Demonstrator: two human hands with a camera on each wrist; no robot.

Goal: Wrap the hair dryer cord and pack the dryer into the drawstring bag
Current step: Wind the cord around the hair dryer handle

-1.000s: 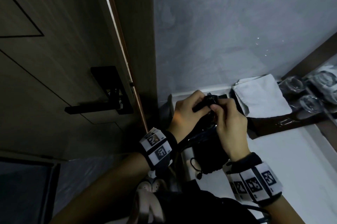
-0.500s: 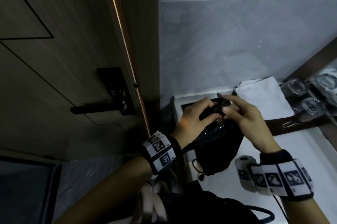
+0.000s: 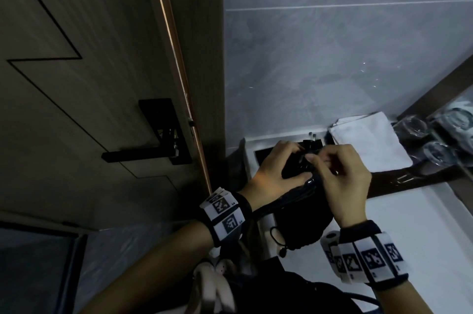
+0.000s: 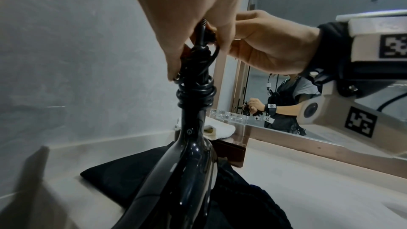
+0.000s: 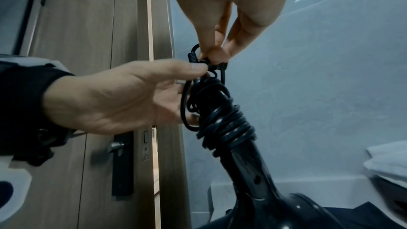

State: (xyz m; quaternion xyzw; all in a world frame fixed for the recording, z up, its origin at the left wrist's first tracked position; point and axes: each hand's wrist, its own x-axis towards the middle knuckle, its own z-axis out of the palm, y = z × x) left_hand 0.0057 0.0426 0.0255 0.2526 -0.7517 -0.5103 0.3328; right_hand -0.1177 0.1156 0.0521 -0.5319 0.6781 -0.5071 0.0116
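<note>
A glossy black hair dryer (image 4: 191, 154) stands handle-up over a black drawstring bag (image 3: 302, 226) that lies on the white counter (image 3: 414, 224). Its black cord (image 5: 226, 124) is coiled in several turns round the handle. My left hand (image 3: 294, 152) grips the top of the handle over the coils. My right hand (image 3: 317, 160) pinches the loose cord end beside the left thumb, as the right wrist view shows (image 5: 211, 55). The plug (image 3: 312, 135) pokes up just behind the fingers. The bag's mouth is hidden under the dryer.
A folded white towel (image 3: 368, 144) and two drinking glasses (image 3: 409, 127) sit on a dark tray (image 3: 409, 178) at the back right. A wooden door with a black lever handle (image 3: 143, 155) stands at the left. A mirror (image 4: 308, 93) runs along the counter's right side.
My right hand has come back in against the left hand at the handle's end. The plug now shows above the fingers. The left hand keeps its grip.
</note>
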